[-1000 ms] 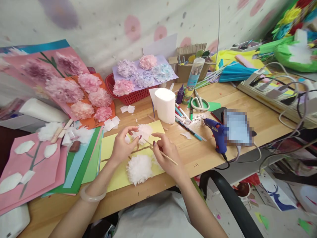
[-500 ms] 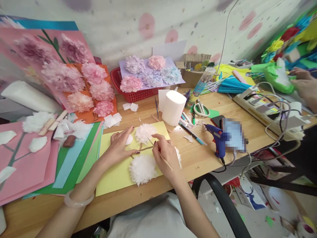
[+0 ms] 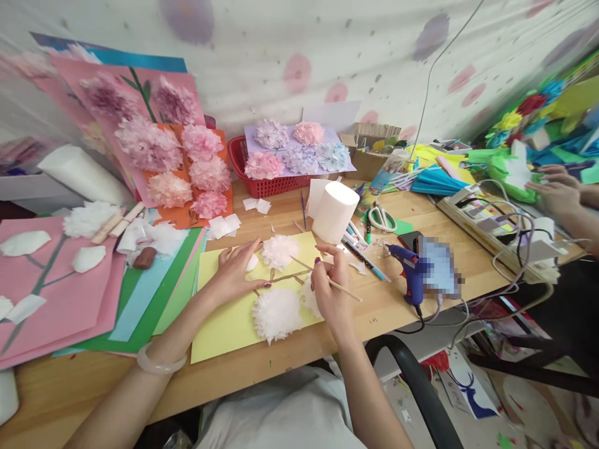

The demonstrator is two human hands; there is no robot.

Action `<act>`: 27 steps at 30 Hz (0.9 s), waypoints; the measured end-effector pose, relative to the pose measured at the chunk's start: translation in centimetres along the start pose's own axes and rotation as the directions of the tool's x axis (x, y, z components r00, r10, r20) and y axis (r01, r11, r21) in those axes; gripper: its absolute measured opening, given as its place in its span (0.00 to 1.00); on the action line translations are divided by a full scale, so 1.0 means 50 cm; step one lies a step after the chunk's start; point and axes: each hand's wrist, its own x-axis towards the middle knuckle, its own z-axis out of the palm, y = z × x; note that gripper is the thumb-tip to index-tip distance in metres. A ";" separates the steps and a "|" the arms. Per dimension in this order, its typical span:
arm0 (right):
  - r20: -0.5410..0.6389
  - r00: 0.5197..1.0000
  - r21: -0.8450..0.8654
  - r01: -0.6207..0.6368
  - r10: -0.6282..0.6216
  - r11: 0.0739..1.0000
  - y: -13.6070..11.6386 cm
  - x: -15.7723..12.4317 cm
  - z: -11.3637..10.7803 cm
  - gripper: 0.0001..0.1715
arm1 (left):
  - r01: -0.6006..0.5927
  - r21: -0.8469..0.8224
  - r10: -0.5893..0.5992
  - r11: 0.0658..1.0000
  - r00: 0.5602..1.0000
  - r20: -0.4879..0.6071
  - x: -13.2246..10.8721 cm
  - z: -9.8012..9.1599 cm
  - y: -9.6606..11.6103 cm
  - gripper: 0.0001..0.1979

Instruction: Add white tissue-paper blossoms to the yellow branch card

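My left hand (image 3: 236,274) lies spread on a yellow sheet of paper (image 3: 224,340), thumb and fingers apart, with nothing in it. Between the fingers and thumb of my right hand (image 3: 334,296) is a thin wooden stick (image 3: 347,292), its far tip just over a white tissue-paper flower (image 3: 281,251). A larger white flower (image 3: 277,317) sits lower on the sheet, and another white flower (image 3: 309,299) is partly covered by my right hand. Brown branch lines (image 3: 290,276) run between the flowers. A white paper piece lies near my left fingers.
Behind stands a white paper roll (image 3: 335,212). To the right are scissors (image 3: 381,219), a blue glue gun (image 3: 410,274) and a power strip with cables (image 3: 486,218). Coloured sheets (image 3: 140,312) lie left; a red basket (image 3: 276,187) is behind. Another person's hands (image 3: 556,190) work at far right.
My right hand has drawn back to the right with the stick, uncovering more branch and part of a flower. My left hand stays on the sheet. The camera view has shifted slightly.
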 end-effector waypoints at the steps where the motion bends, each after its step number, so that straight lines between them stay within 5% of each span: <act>1: -0.008 1.000 -0.001 0.008 -0.008 1.000 -0.001 -0.002 -0.006 0.12 | 0.004 -0.001 -0.004 1.000 1.000 -0.003 0.000 0.000 -0.001 0.48; 9: 0.118 0.992 -0.003 0.039 -0.038 0.999 0.011 0.010 -0.004 0.12 | -0.006 -0.006 0.006 1.000 1.000 -0.016 -0.001 0.000 -0.003 0.48; 22: 0.093 0.995 0.113 -0.030 0.019 0.993 -0.005 0.010 -0.050 0.11 | -0.055 -0.016 0.056 0.998 0.997 0.050 0.017 -0.032 -0.028 0.46; 27: 0.004 0.987 0.018 0.163 -0.163 0.986 -0.006 -0.028 -0.106 0.16 | -0.092 0.026 0.092 0.995 0.996 -0.002 0.016 -0.019 -0.046 0.41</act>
